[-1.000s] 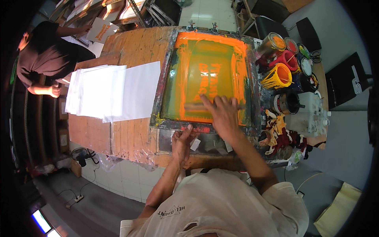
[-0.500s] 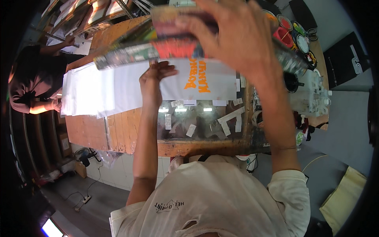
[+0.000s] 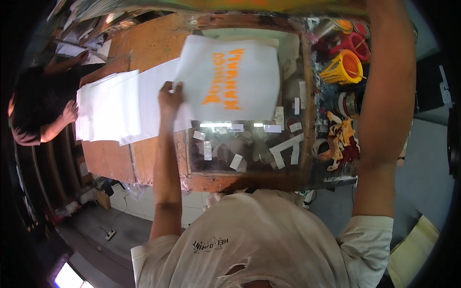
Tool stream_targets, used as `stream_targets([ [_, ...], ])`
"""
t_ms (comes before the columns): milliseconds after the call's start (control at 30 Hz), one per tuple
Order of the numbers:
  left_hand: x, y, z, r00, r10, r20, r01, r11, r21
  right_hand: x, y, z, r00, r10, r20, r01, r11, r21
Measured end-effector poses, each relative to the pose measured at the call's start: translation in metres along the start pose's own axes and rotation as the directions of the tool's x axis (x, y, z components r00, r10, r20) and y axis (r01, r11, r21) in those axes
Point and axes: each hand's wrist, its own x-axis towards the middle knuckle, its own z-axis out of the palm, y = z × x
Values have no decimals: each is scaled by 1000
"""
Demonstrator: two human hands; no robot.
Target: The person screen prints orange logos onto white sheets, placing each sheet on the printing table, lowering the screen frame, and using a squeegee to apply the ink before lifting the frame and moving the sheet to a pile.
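Note:
My left hand pinches the left edge of a white sheet with orange block lettering. The sheet is slightly blurred and bowed, lying or hovering over a glass panel set in the wooden table. More white sheets spread in an overlapping stack to the left of that hand. My right forearm reaches up along the right side, and its hand is beyond the top edge, hidden from view. Across the top runs a blurred, paint-stained printing screen, seen only in part.
At the right stand a yellow paint tub, a red tub and stained rags. Tape pieces stick to the glass. A co-worker in dark clothes is at the far left, one hand near the stack.
The screen has gone up, uncovering the printed sheet and glass. My right hand has left the view upward. My left hand has moved left and down and now grips the sheet's edge.

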Motion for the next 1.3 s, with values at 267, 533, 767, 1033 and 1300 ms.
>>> stream_targets([
  [267,-19,-52,-129,725,305,-618,15,890,456,19,-19,-6,926,318,206,-351,924,151],
  [533,-134,-31,3,949,195,-248,-88,918,387,0,-33,-6,932,312,185,-353,898,261],
  [767,-115,-13,-10,986,149,-80,-119,948,297,-15,-52,-14,986,168,-17,-168,986,10],
  [1033,-119,30,109,939,307,155,-339,751,567,-10,-30,-25,919,285,274,-320,943,95],
  [1300,-125,85,201,733,582,352,-679,599,424,-22,2,-24,930,48,364,-131,970,205],
])
